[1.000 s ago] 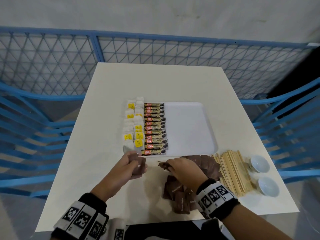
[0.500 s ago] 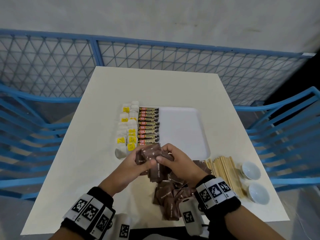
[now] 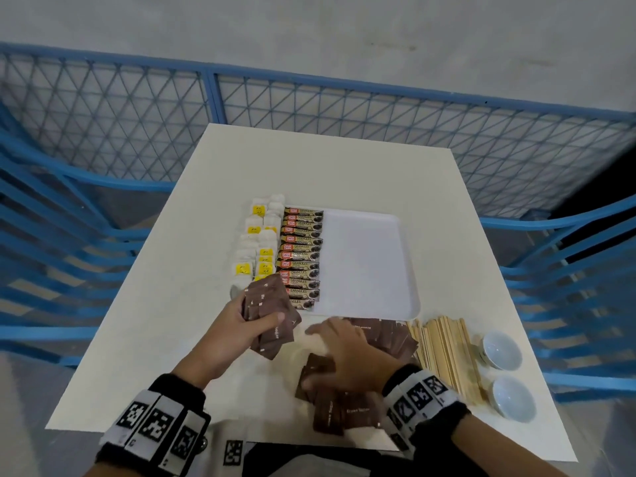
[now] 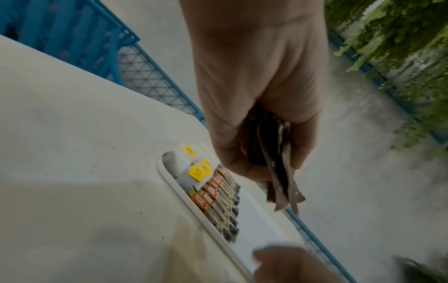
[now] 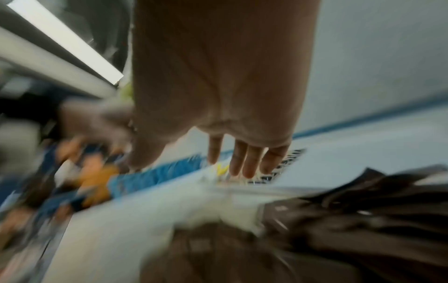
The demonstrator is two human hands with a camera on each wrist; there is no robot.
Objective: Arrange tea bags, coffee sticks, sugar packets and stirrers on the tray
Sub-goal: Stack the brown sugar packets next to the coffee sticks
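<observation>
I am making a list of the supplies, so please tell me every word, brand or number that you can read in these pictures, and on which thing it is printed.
"GRANULES": on the coffee sticks lying on the tray.
"Brown Sugar": on a loose brown sugar packet near the right hand.
Red logo on the coffee sticks: too small to read.
Yellow tags on the tea bags: too small.
Packets in the left hand: blurred.

You're working in a fenced-off test bay, not a café: a bare white table (image 3: pixel 327 173) boxed in by blue mesh railings (image 3: pixel 309 98) on a grey concrete floor (image 3: pixel 309 25), coded marker bands (image 3: pixel 155 421) strapped on your wrists, green foliage (image 4: pixel 400 38) just past the fence
</observation>
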